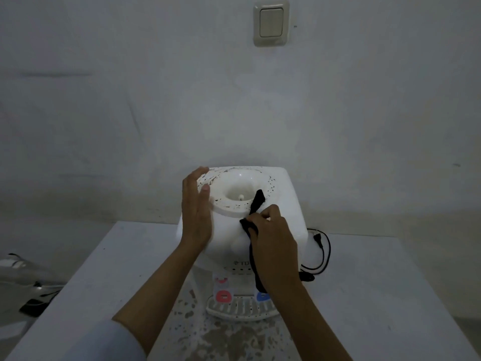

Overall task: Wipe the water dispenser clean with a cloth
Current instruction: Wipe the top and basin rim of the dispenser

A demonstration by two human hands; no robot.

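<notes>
— Two hands are on the machine. Where does it stand?

— The white water dispenser (283, 204) stands on a pale table (377, 282), close to the grey wall (130, 113). Its top has a round funnel-shaped well (240, 190) with dark specks scattered along the rim.

— What is the left hand doing?

— The left hand (196, 212) lies flat against the left side of the dispenser's top, fingers straight and pressed together, tips reaching the far left corner. It grips nothing.

— And the right?

— The right hand (270, 230) has its fingers curled round a black cloth (257, 201) at the near right edge of the well. One end of the cloth sticks up over the rim into the well; the rest hangs down below the hand across the dispenser's front.

— Can the front be seen?

— Partly. A red tap lever (223, 296) shows low on the left, a blue one (263, 296) on the right, half behind the right forearm. Beneath them is a white slotted drip tray (234, 308). The tabletop in front of the tray is blotched with brownish patches.

— Anything else nearby?

— A black power cord (321, 252) loops on the table to the right of the dispenser. A cream wall switch (271, 22) sits high on the wall. At the far left, below table level, lie some dark objects too dim to make out.
</notes>
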